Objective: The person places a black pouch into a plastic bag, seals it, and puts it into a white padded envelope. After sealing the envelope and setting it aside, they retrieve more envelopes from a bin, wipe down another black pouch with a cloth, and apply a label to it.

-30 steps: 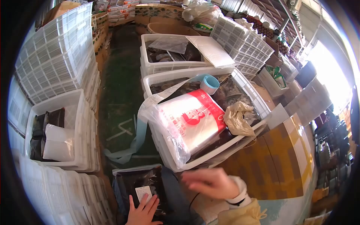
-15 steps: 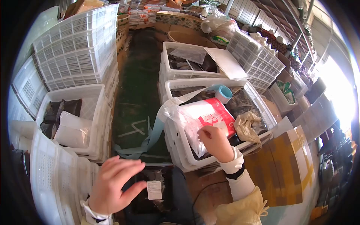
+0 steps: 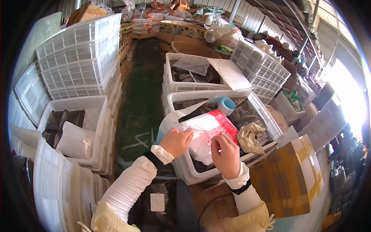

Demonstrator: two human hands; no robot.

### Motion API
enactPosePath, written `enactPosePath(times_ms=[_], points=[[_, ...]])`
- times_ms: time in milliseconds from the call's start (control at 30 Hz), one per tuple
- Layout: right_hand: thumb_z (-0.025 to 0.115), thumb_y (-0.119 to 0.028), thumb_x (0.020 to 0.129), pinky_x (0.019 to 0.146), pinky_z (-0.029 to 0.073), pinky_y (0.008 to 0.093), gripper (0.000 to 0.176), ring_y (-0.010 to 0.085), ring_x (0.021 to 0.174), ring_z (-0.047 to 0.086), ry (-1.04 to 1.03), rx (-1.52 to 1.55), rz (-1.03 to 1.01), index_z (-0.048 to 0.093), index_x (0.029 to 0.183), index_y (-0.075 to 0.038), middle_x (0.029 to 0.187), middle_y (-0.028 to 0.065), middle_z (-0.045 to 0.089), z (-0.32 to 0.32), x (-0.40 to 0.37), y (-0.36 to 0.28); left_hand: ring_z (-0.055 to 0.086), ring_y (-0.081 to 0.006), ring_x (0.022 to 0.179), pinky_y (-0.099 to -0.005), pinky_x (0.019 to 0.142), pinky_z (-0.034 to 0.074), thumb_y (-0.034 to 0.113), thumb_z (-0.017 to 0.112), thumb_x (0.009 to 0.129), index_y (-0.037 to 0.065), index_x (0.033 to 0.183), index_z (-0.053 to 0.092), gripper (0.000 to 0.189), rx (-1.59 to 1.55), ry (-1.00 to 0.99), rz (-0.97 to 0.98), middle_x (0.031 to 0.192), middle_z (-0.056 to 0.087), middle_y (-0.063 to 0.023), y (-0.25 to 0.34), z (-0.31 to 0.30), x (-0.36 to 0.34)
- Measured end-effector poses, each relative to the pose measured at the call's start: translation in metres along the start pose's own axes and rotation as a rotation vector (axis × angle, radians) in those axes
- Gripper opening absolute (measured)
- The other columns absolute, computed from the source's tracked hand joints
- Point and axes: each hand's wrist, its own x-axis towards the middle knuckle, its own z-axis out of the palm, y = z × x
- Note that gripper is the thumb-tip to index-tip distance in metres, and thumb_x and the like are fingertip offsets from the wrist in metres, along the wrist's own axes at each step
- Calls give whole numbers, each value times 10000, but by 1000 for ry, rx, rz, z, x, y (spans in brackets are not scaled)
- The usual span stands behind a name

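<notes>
A white and red plastic bag [image 3: 210,129] lies on a white crate [image 3: 181,164] of dark packets. My left hand [image 3: 176,142] is closed at the bag's left edge, beside a pale label strip [image 3: 170,121]; what its fingers hold is too small to tell. Over the bag's lower right part, my right hand [image 3: 225,156] is closed in a pinch, its content also unclear. A light blue tape roll [image 3: 226,105] stands behind the bag, and a beige cloth [image 3: 251,138] lies to its right. A dark packet with a white label [image 3: 157,202] rests at my lap.
Stacked white crates [image 3: 77,58] stand at the left, near a crate holding a white packet [image 3: 75,140]. A taped cardboard box [image 3: 288,176] is at the right. Behind are another crate with a white board [image 3: 230,73], large cartons [image 3: 181,33] and a person [image 3: 179,4].
My left hand has moved up and right, from above the dark packet to the bag's left edge, and its fingers have closed. My right hand has shifted slightly down and right.
</notes>
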Motion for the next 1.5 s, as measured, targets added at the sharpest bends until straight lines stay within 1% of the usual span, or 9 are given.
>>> enactPosePath(times_ms=[67, 300, 400, 500, 700, 933, 1033, 1200, 1500], points=[[594, -15, 746, 482, 432, 351, 50, 294, 541, 551, 35, -14, -29, 544, 751, -15, 674, 119, 555, -2, 1, 1, 605, -267, 773, -385, 723, 473, 142, 555, 760, 126, 992, 623, 242, 57, -17, -90, 993, 601, -70, 6, 3, 6], [592, 12, 743, 472, 419, 343, 68, 282, 536, 538, 52, -13, -72, 532, 771, -5, 670, 115, 538, -8, 5, 3, 583, -247, 861, -356, 727, 481, 159, 635, 702, 136, 938, 641, 237, -11, -221, 427, 901, 574, -44, -3, 29, 17], [597, 16, 745, 476, 419, 344, 76, 283, 537, 538, 63, 4, -70, 530, 774, -3, 670, 116, 537, -10, 3, 4, 576, -253, 858, -349, 728, 472, 161, 653, 692, 114, 892, 633, 206, 276, -154, 379, 901, 576, -55, 2, 50, 19], [602, 19, 747, 480, 420, 338, 80, 286, 540, 540, 39, -13, -43, 534, 782, -4, 678, 119, 542, -14, -3, 7, 584, -264, 797, -352, 692, 472, 158, 652, 702, 70, 815, 622, 146, 19, -9, 298, 823, 591, -87, -1, 46, 14], [592, 29, 762, 480, 424, 338, 82, 288, 527, 538, -2, -12, -7, 555, 826, -5, 671, 123, 548, -21, -17, 14, 592, -290, 672, -367, 638, 476, 135, 620, 748, 26, 794, 635, 119, -438, -115, 192, 681, 602, -123, 20, 8, 10], [509, 120, 658, 760, 474, 377, 366, 345, 948, 553, -94, 17, -80, 588, 989, -17, 1142, 175, 516, -19, -24, 3, 613, -304, 706, -345, 626, 484, 55, 573, 807, 4, 866, 572, 78, -355, 357, 189, 777, 616, -130, 52, -16, -30], [508, 122, 655, 777, 478, 380, 389, 357, 1002, 537, -121, -52, -167, 582, 1004, -34, 1185, 193, 497, -13, -25, 2, 601, -315, 701, -340, 608, 479, 36, 573, 808, 1, 878, 548, 82, -452, 443, 191, 779, 601, -137, 56, -31, -29], [710, -180, 655, 841, 436, 434, 404, 407, 1044, 499, 0, -46, -1, 493, 938, 11, 1183, 233, 491, 4, -24, -19, 575, -320, 686, -343, 606, 470, 16, 556, 809, 16, 880, 543, 72, -352, 461, 395, 752, 567, -132, 67, -44, -22], [725, -185, 636, 900, 369, 489, 518, 388, 1095, 462, 8, -139, 113, 479, 1070, -45, 1226, 197, 455, 20, -32, -5, 569, -229, 725, -269, 665, 460, -25, 535, 807, 13, 915, 529, 114, -283, 854, 362, 824, 562, -104, 65, -131, -42]])
